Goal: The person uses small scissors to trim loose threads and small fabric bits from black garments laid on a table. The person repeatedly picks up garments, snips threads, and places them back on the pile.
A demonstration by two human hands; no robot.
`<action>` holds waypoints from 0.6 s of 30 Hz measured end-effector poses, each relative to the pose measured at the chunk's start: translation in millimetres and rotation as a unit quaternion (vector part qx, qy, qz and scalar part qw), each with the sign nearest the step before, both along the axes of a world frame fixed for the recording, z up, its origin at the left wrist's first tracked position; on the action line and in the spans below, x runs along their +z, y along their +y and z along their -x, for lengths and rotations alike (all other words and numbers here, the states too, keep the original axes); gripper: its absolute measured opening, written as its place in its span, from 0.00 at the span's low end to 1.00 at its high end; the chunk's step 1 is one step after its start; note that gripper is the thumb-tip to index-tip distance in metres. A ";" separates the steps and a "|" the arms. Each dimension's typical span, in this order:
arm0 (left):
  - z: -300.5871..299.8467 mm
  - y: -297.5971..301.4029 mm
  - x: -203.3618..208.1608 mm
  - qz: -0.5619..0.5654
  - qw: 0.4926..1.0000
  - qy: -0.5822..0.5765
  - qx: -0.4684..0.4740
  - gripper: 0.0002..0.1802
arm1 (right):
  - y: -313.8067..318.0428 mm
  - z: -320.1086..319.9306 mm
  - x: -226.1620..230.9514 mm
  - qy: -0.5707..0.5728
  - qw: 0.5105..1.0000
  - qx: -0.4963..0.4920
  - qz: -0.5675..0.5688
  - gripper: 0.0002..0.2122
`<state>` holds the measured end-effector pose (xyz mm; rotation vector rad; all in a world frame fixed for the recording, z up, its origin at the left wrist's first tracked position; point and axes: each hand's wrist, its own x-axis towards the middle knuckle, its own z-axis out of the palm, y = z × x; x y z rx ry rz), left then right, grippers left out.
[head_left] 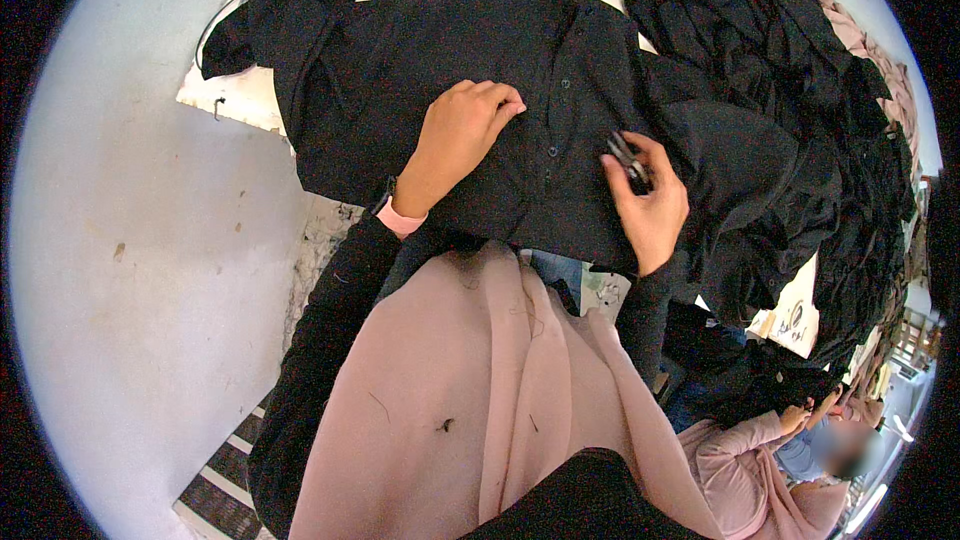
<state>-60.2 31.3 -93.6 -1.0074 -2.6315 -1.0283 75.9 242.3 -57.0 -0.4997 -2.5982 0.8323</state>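
A black buttoned shirt (430, 60) lies spread in front of me, its button placket running down the middle and a white label at its collar. Over the cloth just left of the placket is my left hand (462, 135), fingertips pressed together in a pinch; whatever is between them is too small to see. My right hand (652, 202) is closed around small dark metal thread snips (630, 162), blurred, right of the buttons. A pink band (400, 219) circles my left wrist.
More black garments (760, 70) are heaped at the back and along the right. A pale wall or floor surface (150, 270) fills the left side. Pink fabric (430, 360) hangs over my front. At the lower right sits another person (745, 460) in pink, hands raised near dark cloth.
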 end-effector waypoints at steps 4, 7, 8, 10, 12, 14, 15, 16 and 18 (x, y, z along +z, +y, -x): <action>3.4 3.1 2.5 0.006 0.999 -0.030 0.012 0.10 | -20.1 27.2 10.1 0.007 0.994 0.102 -0.026 0.12; 4.8 5.4 3.2 -0.010 0.999 -0.029 0.020 0.06 | -24.8 46.9 7.6 0.025 0.989 0.135 -0.051 0.10; 4.7 5.7 3.1 -0.008 1.000 -0.023 0.017 0.06 | -25.2 51.2 6.2 0.017 0.989 0.136 -0.054 0.09; 4.5 6.6 2.5 -0.006 1.000 -0.012 0.012 0.06 | -25.3 57.4 3.7 -0.008 0.986 0.151 -0.066 0.09; 4.9 7.9 2.1 -0.004 1.000 -0.024 0.011 0.06 | -25.9 62.1 1.4 -0.020 0.982 0.167 -0.087 0.10; 6.4 9.2 2.6 -0.008 0.999 -0.040 0.012 0.06 | -26.1 65.7 -0.9 -0.011 0.975 0.186 -0.120 0.10; 7.8 9.7 3.5 -0.014 0.999 -0.050 0.014 0.06 | -25.4 66.8 -2.0 -0.024 0.976 0.181 -0.118 0.10; 8.7 9.8 4.7 -0.018 0.998 -0.060 0.016 0.06 | -23.9 67.4 -2.9 -0.037 0.977 0.176 -0.116 0.09; 9.8 8.8 7.8 -0.019 0.998 -0.057 0.032 0.06 | -18.7 65.8 -4.7 -0.037 0.985 0.154 -0.075 0.09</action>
